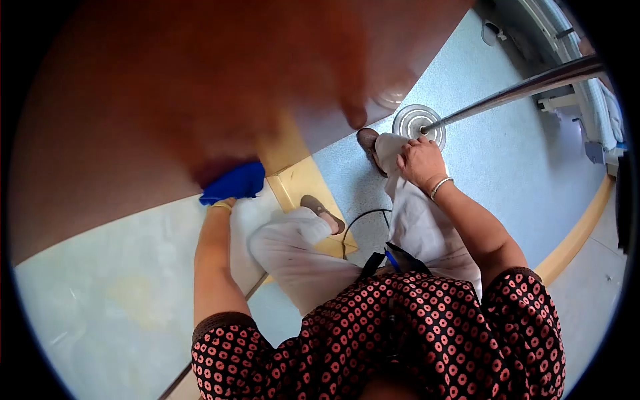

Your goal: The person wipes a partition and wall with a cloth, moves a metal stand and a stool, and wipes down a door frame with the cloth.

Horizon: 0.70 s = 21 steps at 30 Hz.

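Observation:
A bright blue cloth [237, 183] lies against a large brown surface [100, 193]. My left hand [229, 201] holds the cloth from below, and most of its fingers are hidden by it. Over my knee, my right hand [423, 162] rests on the pale trousers [427, 220] with its fingers spread, holding nothing. Across the top of the view, a blurred brown shape [293, 60] with finger-like ends covers part of the surface; what it is I cannot tell.
A metal pole [513, 92] rises from a round base [407, 122] on the blue floor [520, 180]. Bed-like equipment [590, 113] stands at the upper right. A dark cable [363, 217] runs by my feet. A pale panel [120, 293] is at left, with a yellow edge [293, 187] beside my shoe.

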Each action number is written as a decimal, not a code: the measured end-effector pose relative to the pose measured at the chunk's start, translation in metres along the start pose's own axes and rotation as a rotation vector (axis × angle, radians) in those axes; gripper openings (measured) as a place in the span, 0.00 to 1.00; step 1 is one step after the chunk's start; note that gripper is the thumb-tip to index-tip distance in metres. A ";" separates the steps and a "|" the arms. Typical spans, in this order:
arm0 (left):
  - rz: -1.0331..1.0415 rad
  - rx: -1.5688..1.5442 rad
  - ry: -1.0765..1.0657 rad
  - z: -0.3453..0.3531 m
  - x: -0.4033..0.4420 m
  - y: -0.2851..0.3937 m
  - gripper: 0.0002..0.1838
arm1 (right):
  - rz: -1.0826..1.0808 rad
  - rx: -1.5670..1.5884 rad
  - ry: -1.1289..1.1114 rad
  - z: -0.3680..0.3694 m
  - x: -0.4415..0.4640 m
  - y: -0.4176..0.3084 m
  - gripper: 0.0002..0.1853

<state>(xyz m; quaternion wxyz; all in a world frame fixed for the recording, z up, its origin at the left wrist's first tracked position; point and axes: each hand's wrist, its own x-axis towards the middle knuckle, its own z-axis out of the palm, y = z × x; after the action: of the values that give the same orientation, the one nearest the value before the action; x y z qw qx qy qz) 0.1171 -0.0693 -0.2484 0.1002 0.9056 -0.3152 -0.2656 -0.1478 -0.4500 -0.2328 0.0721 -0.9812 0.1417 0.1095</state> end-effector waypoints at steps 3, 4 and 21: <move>0.115 -0.007 -0.067 0.015 0.035 0.030 0.13 | 0.042 0.016 0.005 -0.002 0.001 0.002 0.17; 0.160 -0.016 -0.086 0.021 0.047 0.045 0.13 | 0.068 0.021 0.007 0.001 0.001 0.005 0.17; 0.888 -0.871 -0.195 0.037 0.226 0.403 0.10 | 0.096 0.051 -0.041 0.004 0.000 0.000 0.17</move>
<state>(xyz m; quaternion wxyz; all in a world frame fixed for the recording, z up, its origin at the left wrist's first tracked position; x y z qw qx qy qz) 0.0377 -0.5252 -0.2333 0.5316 0.5361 -0.5315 -0.3840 -0.1485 -0.4490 -0.2370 0.0948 -0.9686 0.1900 0.1290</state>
